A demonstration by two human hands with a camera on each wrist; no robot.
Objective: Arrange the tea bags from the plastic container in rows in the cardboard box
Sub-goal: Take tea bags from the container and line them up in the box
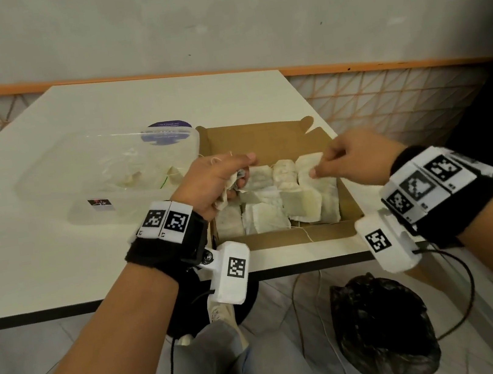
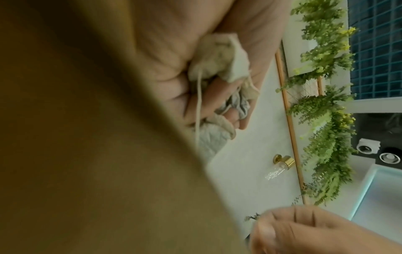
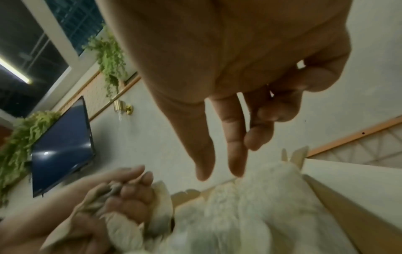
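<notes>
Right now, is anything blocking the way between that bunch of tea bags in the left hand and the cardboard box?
Nothing visible does. The left hand grips the crumpled tea bags right above the open cardboard box. The right hand hovers over the far right side, its fingers apart. Tea bags already cover the near part; only the far strip looks bare.

Office/meeting rm: wall TV, white table, fake greenery.

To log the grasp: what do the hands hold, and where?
Left hand clutches bunched tea bags in its palm. Right hand appears to hold nothing.
</notes>
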